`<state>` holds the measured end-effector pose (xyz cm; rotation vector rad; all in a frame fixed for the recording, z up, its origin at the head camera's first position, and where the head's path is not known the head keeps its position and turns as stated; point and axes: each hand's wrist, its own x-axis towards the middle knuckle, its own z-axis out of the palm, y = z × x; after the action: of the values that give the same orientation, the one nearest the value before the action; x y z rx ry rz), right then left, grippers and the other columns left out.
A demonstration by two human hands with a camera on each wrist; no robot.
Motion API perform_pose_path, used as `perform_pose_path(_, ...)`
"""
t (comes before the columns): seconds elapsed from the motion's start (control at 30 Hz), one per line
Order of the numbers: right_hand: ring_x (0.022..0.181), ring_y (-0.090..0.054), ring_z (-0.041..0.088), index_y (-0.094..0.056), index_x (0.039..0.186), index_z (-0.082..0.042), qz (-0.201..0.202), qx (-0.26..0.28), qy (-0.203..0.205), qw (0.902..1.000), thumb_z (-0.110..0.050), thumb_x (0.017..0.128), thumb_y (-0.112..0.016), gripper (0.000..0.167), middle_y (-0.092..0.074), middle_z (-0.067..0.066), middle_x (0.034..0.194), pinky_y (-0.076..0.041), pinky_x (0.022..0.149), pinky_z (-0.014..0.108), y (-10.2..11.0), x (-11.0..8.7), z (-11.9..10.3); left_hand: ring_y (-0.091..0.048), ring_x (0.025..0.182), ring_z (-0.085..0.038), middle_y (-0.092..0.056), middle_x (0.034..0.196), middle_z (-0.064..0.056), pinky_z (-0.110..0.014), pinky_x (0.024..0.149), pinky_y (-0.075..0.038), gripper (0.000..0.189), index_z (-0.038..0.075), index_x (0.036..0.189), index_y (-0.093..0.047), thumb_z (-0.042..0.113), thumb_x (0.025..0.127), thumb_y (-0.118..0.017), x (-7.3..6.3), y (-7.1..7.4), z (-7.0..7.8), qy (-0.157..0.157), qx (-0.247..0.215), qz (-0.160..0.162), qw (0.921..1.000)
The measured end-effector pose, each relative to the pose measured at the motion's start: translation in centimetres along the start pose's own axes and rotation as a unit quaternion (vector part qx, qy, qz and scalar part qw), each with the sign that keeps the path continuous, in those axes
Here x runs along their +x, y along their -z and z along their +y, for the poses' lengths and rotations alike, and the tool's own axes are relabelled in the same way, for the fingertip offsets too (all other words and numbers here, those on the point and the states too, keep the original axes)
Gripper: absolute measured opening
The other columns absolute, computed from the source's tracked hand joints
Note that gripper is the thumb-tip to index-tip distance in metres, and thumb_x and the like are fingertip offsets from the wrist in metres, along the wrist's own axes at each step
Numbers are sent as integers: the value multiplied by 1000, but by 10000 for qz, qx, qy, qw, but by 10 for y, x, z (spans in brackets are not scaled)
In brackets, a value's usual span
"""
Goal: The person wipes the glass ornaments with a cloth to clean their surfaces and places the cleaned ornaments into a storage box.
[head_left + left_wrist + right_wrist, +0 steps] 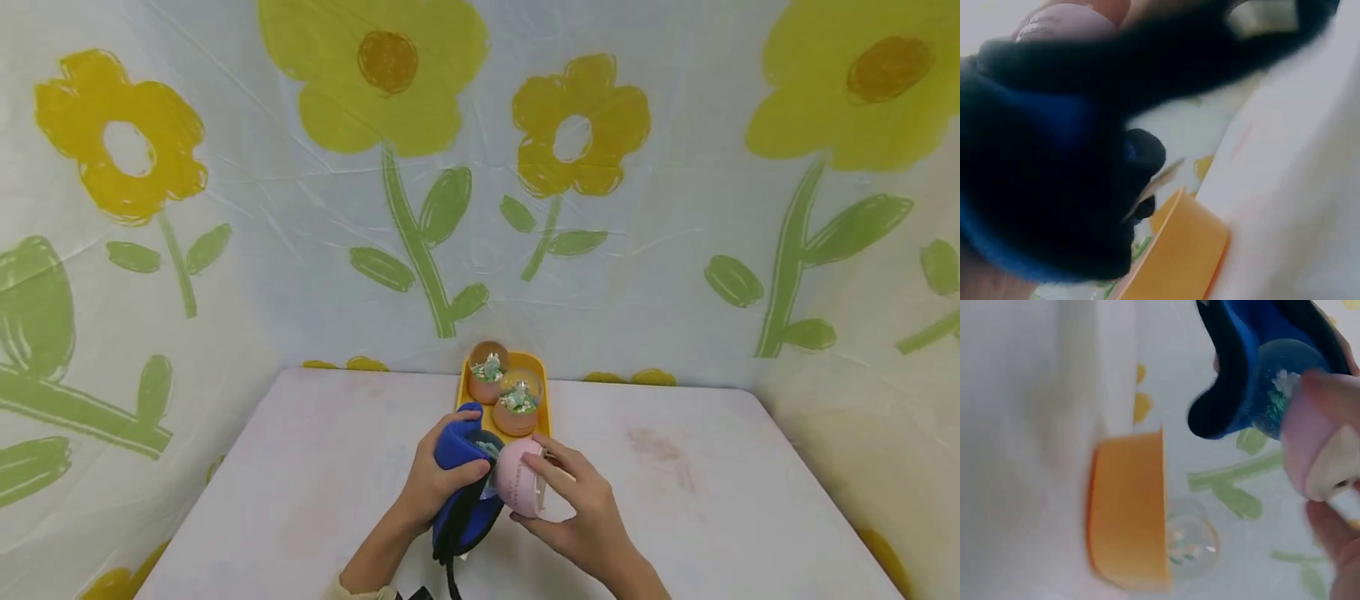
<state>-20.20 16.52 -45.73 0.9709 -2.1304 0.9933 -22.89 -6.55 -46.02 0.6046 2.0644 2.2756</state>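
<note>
My left hand [429,479] grips a blue cloth pouch [453,448] with dark edges and a black cord hanging from it. The pouch's mouth faces right and gapes. My right hand [592,512] holds a snow globe by its pink base [516,482], which carries small lettering. Tipped sideways, the globe has its clear dome [1275,375] between the pouch's sides, with white and green bits inside it. In the left wrist view the dark pouch [1054,181] fills much of the picture and hides the left fingers.
Just beyond the hands, a yellow tray [547,408] stands on the pale table [660,500]. Two more snow globes with pinkish bases sit in it, a front one [515,418] and a back one [486,390]. A flower-printed cloth [652,275] hangs behind and at the sides.
</note>
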Motion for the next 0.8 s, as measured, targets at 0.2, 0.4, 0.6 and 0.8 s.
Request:
perform_pose_path(0.2, 91, -66, 24, -47, 141, -1, -550, 3348, -3891, 8564, -25, 91, -69, 59, -61, 15, 118, -56, 77, 36, -2, 3, 5, -52, 112, -33, -48, 131, -7, -41, 82, -53, 64, 24, 133, -52, 33, 77, -80, -3, -2, 0, -512, 732, -80, 9960)
perform_pose_path(0.4, 95, -64, 29, -42, 144, 0, -1015, 3692, -4525, 8054, -26, 93, -65, 61, -56, 20, 124, -55, 80, 39, 5, 4, 5, -50, 115, -35, -48, 132, -9, -40, 86, -52, 64, 19, 134, -50, 33, 77, -78, -6, -4, -6, -544, 638, -74, 9964)
perform_pose_path(0.6, 109, -61, 28, -48, 143, -19, -1044, 1922, -2408, 9456, -18, 72, -88, 81, -53, 8, 137, -55, 79, 32, 21, 5, -8, -54, 108, -35, -52, 125, -18, -43, 83, -53, 60, 16, 134, -51, 34, 81, -73, -3, -1, -1, -363, -31, -617, 9974)
perform_pose_path(0.8, 121, -54, 28, -56, 137, -18, -1059, 73, -193, 9942, -20, 64, -92, 82, -49, 12, 142, -49, 91, 31, 28, 5, -9, -56, 105, -31, -55, 123, -15, -44, 84, -52, 58, 8, 134, -50, 32, 85, -70, 0, 2, -1, -149, -299, -1126, 9931)
